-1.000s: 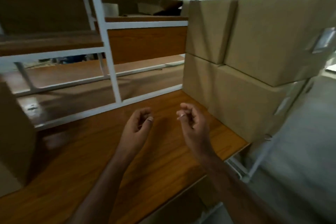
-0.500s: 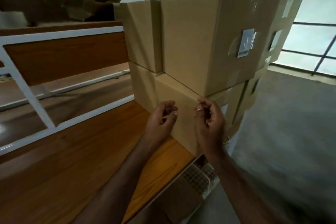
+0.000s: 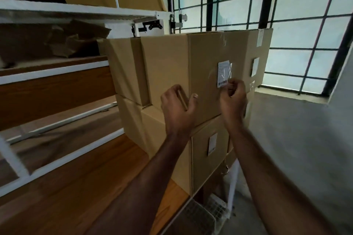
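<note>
So, the thing being worked on was the label (image 3: 223, 71), a white sticker with a barcode, stuck upright on the front face of the upper box (image 3: 168, 66) under some shiny clear tape. Its long axis ran top to bottom.

The right hand (image 3: 234, 97) was parked right at the label's bottom right corner, with the label itself sitting up and to the left of the knuckles. The fingers were curled in tight, and the corner looked to be pinched between them. Whether it was paper or just tape film being held couldn't be made out, tbh. The left hand (image 3: 177, 105) was spread loosely and braced against the box's vertical edge, thumb laid out on the front face, nothing gripped. It was clearly the farther hand, well left of the label.

Best guess is that any peel or press would have to be run up and left along the label, with the box steadied from the left.

Around it, the upper box was stacked on a lower box (image 3: 208, 162) that had a small sticker (image 3: 212, 144) of its own. Both were set at the end of the wooden shelf (image 3: 86, 177). More cartons were lined up behind, toward the barred window (image 3: 305, 25). Nothing was seen blocking the label.
</note>
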Tool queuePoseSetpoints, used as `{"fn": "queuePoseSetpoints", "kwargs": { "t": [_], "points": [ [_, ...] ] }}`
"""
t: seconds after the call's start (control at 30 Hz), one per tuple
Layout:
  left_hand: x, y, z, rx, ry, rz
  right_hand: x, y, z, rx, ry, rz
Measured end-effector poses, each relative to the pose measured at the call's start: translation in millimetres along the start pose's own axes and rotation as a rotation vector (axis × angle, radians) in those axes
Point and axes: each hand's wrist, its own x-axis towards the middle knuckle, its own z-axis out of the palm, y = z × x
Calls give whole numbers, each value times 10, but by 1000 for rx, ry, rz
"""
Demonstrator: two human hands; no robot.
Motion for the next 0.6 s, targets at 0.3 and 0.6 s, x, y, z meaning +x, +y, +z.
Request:
{"fn": "queuePoseSetpoints", "kwargs": {
  "t": [0.3,0.6],
  "points": [
    [-17,-44,135,58,42,19,552,463,-36,45,-108,142],
    [-31,-153,130,5,-14,11,596,565,25,176,-182,232]
  ]
}}
